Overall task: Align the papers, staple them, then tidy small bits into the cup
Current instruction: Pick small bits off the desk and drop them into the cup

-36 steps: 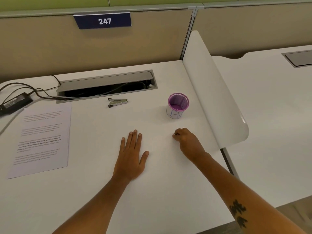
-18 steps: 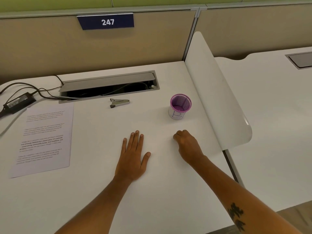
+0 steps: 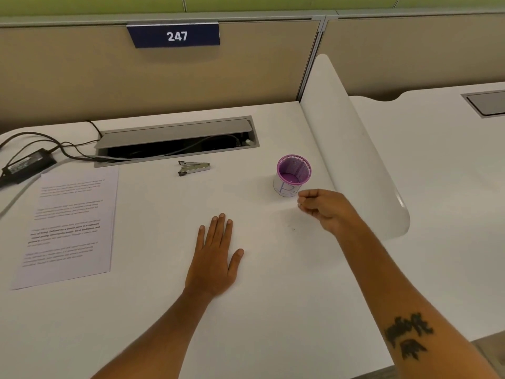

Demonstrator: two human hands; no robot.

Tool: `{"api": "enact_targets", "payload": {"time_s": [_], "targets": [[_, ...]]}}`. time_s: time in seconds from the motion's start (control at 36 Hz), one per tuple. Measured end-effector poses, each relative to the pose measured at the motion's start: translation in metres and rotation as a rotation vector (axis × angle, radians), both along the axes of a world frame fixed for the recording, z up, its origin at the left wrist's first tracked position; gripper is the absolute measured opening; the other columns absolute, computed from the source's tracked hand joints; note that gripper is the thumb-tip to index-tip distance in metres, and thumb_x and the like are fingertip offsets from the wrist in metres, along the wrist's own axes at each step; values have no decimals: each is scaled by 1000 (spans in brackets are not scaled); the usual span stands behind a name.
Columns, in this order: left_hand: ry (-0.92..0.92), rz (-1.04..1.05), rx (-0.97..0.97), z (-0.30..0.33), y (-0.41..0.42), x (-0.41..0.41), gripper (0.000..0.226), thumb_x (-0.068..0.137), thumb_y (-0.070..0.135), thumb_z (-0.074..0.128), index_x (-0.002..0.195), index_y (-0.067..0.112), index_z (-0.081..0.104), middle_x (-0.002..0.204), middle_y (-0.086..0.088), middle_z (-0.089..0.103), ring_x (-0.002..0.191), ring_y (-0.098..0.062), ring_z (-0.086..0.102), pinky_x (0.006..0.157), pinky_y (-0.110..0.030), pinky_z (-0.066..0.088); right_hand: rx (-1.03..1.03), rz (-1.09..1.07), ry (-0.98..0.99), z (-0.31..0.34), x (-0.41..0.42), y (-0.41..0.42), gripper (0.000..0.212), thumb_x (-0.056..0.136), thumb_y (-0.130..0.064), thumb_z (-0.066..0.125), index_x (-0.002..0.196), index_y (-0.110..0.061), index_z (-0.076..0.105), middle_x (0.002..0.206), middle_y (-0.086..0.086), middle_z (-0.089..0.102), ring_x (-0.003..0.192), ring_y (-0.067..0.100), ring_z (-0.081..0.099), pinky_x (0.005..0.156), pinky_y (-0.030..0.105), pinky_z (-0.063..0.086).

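Note:
The printed papers (image 3: 68,225) lie flat at the left of the white desk (image 3: 164,310). A small silver stapler (image 3: 194,167) rests near the back, in front of the cable tray. A purple mesh cup (image 3: 293,173) with a white label stands to the right. My right hand (image 3: 325,209) hovers just in front and right of the cup, fingertips pinched on something tiny and pale. My left hand (image 3: 216,255) lies flat on the desk, palm down, holding nothing. A tiny speck (image 3: 293,229) lies on the desk below my right hand.
An open grey cable tray (image 3: 175,140) runs along the back. A black power adapter (image 3: 26,165) with cables sits at the far left. A curved white divider (image 3: 352,149) stands right of the cup, with a second desk (image 3: 451,173) beyond it.
My right hand has lifted off the desk and moved up and right, close to the cup, still pinched. My left hand has stayed flat in place.

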State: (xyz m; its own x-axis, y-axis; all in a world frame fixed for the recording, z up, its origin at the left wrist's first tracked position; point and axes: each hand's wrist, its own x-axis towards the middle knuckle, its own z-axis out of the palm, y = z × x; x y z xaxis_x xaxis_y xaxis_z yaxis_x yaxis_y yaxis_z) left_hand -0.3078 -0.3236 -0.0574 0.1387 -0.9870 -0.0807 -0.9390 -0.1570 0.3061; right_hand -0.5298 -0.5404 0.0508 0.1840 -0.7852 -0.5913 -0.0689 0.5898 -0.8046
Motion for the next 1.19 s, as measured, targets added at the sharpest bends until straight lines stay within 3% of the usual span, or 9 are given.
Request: {"api": "enact_targets", "payload": {"time_s": [0.08, 0.17, 0.44, 0.53, 0.61, 0.69, 0.83, 1.11, 1.19], "targets": [[4, 0, -3, 0, 0, 0, 76, 109, 54, 28, 169, 15, 3, 179, -5, -5, 166, -21, -8, 134, -55, 9, 27, -24, -117, 20, 5, -18, 23, 89, 22, 60, 87, 0, 67, 81, 11, 66, 76, 20, 64, 68, 21, 63], [4, 0, -2, 0, -1, 1, 76, 109, 54, 28, 169, 15, 3, 179, -5, -5, 166, -21, -8, 134, -55, 9, -49, -31, -87, 36, 11, -35, 21, 85, 20, 66, 85, -1, 71, 79, 11, 70, 73, 19, 68, 67, 23, 62], [13, 3, 6, 1, 0, 1, 75, 109, 55, 25, 169, 16, 2, 179, -3, -8, 165, -19, -11, 134, -53, 8, -596, 226, 629, 32, 30, -63, 13, 78, 2, 81, 86, -9, 82, 82, 8, 78, 75, 25, 76, 78, 40, 66], [4, 2, 11, 1, 0, 1, 75, 109, 55, 23, 169, 17, 0, 179, -2, -10, 165, -18, -12, 134, -53, 7, -701, 310, 741, 30, 30, -65, 16, 82, 4, 76, 90, -8, 83, 87, 10, 80, 82, 26, 76, 84, 42, 64], [15, 4, 6, 1, 0, 1, 75, 109, 55, 24, 169, 17, 0, 179, -2, -8, 165, -19, -12, 134, -53, 7, -822, 319, 819, 33, 31, -61, 16, 77, 3, 77, 84, -11, 82, 85, 6, 80, 78, 22, 74, 78, 36, 64], [23, 5, 3, 1, 0, 1, 75, 109, 55, 25, 169, 17, 1, 179, -3, -7, 165, -19, -10, 134, -54, 8, -890, 291, 842, 35, 32, -59, 16, 76, 2, 77, 79, -13, 80, 82, 3, 78, 74, 17, 70, 72, 32, 63], [15, 1, 10, 1, 0, 1, 75, 109, 56, 22, 169, 17, 1, 179, -3, -8, 165, -19, -11, 134, -53, 8, -918, 316, 816, 34, 32, -57, 15, 81, 2, 76, 90, -8, 82, 92, 7, 80, 83, 18, 72, 75, 24, 57], [25, 6, 3, 1, 0, 1, 75, 109, 56, 23, 169, 17, 2, 179, -3, -6, 165, -20, -9, 134, -54, 9, -839, 28, 650, 27, 15, -17, 9, 86, -16, 74, 93, -18, 81, 88, -3, 78, 80, 14, 71, 80, 25, 58], [29, 7, 0, 2, 0, 1, 75, 109, 55, 24, 169, 17, 2, 179, -3, -7, 165, -19, -10, 134, -54, 9, -840, -7, 635, -1, 4, 19, 11, 91, -20, 73, 101, -17, 77, 97, 1, 72, 83, 17, 69, 77, 27, 58]]}}
